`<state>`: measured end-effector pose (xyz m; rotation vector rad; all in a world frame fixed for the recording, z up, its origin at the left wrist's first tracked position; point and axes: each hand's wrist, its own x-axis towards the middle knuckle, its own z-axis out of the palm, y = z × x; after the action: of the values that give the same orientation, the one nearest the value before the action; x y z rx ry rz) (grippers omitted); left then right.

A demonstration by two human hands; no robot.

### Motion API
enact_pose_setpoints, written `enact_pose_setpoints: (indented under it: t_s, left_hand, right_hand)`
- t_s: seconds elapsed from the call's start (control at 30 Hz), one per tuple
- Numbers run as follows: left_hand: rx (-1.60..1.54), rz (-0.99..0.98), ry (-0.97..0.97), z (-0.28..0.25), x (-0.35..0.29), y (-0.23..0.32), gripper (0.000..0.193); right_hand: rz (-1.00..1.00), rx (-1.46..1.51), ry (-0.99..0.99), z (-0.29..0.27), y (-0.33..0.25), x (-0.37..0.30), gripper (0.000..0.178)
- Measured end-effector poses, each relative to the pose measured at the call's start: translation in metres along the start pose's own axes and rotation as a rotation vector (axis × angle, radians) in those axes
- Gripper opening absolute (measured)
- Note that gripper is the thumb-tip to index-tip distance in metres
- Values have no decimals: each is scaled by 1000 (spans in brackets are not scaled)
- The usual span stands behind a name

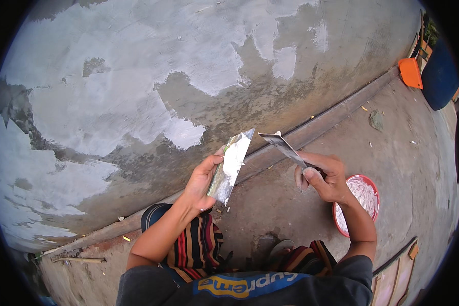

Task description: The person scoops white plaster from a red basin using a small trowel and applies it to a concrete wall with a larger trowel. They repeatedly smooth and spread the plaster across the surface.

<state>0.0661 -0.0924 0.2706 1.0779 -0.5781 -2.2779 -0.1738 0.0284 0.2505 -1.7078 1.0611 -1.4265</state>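
My left hand (200, 184) grips a flat, wide metal putty blade (220, 184), tilted up, with a thick smear of white putty (234, 157) on its face. In my right hand (327, 177) is a putty knife (284, 147), its dark blade pointing up and left toward the other blade. A small gap separates the two tools. In front of me, a grey wall (199, 94) carries uneven patches of white putty, with bare grey showing between them. A red bucket (337, 222) holding white putty stands on the ground beside my right forearm.
A low concrete ledge (336, 118) runs along the wall's foot. At the far right are an orange dustpan (410, 73) and a blue barrel (440, 76). A wooden board (394, 273) lies at the lower right, a stick (80, 260) at the lower left, and a stone (376, 121) near the ledge.
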Motion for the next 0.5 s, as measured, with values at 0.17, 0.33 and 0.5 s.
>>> enact_pose_setpoints:
  t_s: [0.17, 0.33, 0.5]
  left_hand:
    - [-52, -21, -77, 0, -3, -1, 36]
    - [-160, -104, -622, -49, 9, 4, 43]
    - [-123, -5, -610, -41, 3, 15, 30]
  right_hand:
    - [293, 741, -238, 13, 12, 22, 33]
    - [392, 1004, -404, 26, 31, 31, 30]
    - [577, 860, -341, 4, 62, 17, 30]
